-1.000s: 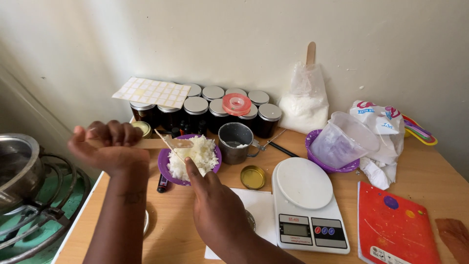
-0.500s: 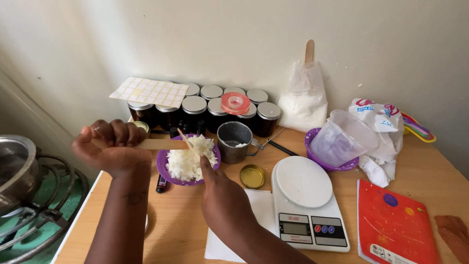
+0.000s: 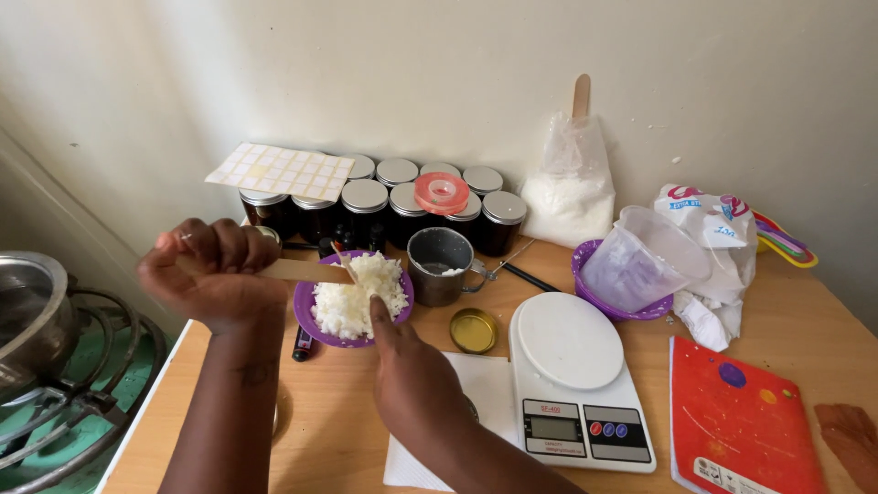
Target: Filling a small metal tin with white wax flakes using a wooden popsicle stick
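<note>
Purple bowl: plastic, on the wooden table in front of the dark jars, heaped with white flakes that look like shaved wax.
Left hand: raised at the bowl's left rim, knuckles up, fingers curled tight into a fist around the end of a flat wooden stick.
Stick: lies nearly level, its far tip resting on the flakes.
Left forearm: comes straight up from the bottom edge, wrist bent slightly inward.
Right hand: palm down on the table just below the bowl, forefinger stretched out to touch the bowl's near rim; from here I cannot tell whether the other fingers are curled or flat.
Metal cup: just right of the bowl, handle pointing right.
Gold lid: flat on the table, beside the right hand.
Kitchen scale: white, to the right, its round plate bare.
Jars: dark glass with silver lids, ranged against the wall, a sheet of labels lying over the left ones.
Steel pot: on the burner at far left.
</note>
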